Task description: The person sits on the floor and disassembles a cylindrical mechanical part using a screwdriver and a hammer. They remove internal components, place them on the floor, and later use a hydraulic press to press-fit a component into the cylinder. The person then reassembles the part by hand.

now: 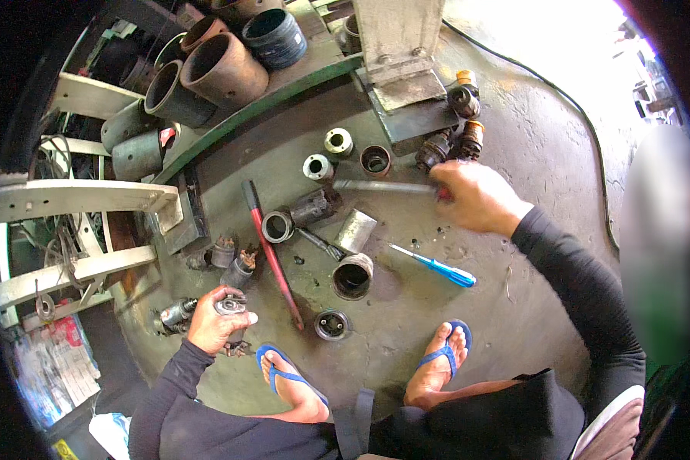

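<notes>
My left hand (pixel 216 322) is closed around a small metal connector-like part (pixel 230 306), held upright low over the floor. My right hand (pixel 475 195) grips a long grey metal-shafted tool (pixel 383 186) with red at the grip; motion blur and my fingers hide its exact kind. Its shaft points left, over the loose parts. Between my hands lie a blue-handled screwdriver (pixel 437 267), a red and black bar (pixel 272 261), a silver sleeve (pixel 355 231), a dark hollow cylinder (pixel 353 277) and a round cap with holes (pixel 332 325).
Worn pipe collars (pixel 224 70) stand on a green-edged shelf (pixel 261 106) at the far left. Dark connectors with orange ends (pixel 471 139) sit by a white post (pixel 400 46). A black cable (pixel 571 100) runs along the right. My sandalled feet (pixel 445 354) rest near the parts.
</notes>
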The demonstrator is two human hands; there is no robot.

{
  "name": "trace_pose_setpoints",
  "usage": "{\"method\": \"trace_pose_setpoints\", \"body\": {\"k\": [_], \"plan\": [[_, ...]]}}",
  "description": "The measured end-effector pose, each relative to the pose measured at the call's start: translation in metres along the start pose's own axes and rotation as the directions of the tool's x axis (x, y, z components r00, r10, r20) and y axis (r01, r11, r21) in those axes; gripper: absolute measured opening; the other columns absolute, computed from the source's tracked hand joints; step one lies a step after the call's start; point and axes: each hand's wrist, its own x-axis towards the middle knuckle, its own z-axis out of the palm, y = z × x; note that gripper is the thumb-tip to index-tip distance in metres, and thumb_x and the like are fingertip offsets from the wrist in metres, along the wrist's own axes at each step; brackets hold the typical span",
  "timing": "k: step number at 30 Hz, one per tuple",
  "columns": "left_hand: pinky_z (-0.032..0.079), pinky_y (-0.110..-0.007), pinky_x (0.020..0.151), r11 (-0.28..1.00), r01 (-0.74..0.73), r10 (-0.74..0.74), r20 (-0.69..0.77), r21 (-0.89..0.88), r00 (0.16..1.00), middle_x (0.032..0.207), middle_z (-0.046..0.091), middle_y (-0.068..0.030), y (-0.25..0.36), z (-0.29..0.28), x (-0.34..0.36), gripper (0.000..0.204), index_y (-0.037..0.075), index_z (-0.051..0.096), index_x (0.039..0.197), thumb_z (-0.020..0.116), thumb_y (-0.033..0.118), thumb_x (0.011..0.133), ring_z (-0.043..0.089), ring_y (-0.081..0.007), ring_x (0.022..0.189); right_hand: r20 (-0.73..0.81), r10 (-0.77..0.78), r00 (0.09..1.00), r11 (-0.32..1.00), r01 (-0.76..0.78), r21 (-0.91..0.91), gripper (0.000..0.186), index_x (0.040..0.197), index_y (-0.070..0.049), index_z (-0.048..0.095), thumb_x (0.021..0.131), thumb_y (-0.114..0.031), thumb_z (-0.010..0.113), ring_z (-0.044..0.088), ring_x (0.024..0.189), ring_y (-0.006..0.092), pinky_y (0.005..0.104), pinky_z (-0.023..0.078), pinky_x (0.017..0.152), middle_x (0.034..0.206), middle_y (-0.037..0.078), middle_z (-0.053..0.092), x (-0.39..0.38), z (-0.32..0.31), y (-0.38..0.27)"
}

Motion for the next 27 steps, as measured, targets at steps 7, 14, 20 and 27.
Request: {"method": "trace_pose_setpoints", "body": {"k": [7,14,20,27], "plan": [[0.053,-0.026,0.073,0.983,0.002,-0.012,0.051,0.183,0.999,0.089,0.066,0.0011,0.007,0.007,0.005,0.042,0.004,0.067,0.105,0.092,0.016,0.073,0.061,-0.0075,0.080,0.146,0.191,0.971,0.855,-0.238,0.461,0.052,0.121,0.004,0.066,0.086,-0.034,0.076,0.072,0.094,0.0422,0.0477,0.056,0.087,0.097,0.026,0.073,0.001,0.098,-0.043],[0.054,-0.028,0.074,0.980,0.056,-0.068,0.060,0.192,0.996,0.086,0.066,-0.0002,0.000,0.011,-0.016,0.042,0.002,0.065,0.104,0.091,0.016,0.074,0.064,-0.0088,0.079,0.305,0.157,0.939,0.686,-0.326,0.650,0.041,0.108,0.001,0.074,0.085,-0.033,0.079,0.069,0.076,0.0302,0.0412,0.054,0.076,0.081,0.018,0.072,0.038,0.122,-0.045],[0.055,-0.030,0.074,0.977,0.073,-0.084,0.047,0.203,0.995,0.090,0.069,-0.0025,-0.003,0.009,-0.033,0.047,0.001,0.069,0.106,0.092,0.024,0.073,0.063,-0.0098,0.081,-0.044,0.193,0.980,0.873,-0.151,0.464,0.043,0.116,-0.005,0.072,0.082,-0.028,0.083,0.072,0.087,0.0356,0.0431,0.055,0.079,0.091,0.018,0.073,0.054,0.070,-0.067],[0.055,-0.028,0.071,0.986,0.023,-0.031,0.044,0.166,0.999,0.090,0.070,-0.0030,-0.009,0.002,-0.037,0.048,0.002,0.069,0.106,0.093,0.027,0.072,0.063,-0.0094,0.076,-0.086,-0.018,0.996,0.993,0.028,0.115,0.032,0.113,-0.010,0.071,0.086,-0.025,0.078,0.070,0.090,0.0382,0.0470,0.056,0.078,0.092,0.015,0.069,0.066,0.074,-0.069]]}}
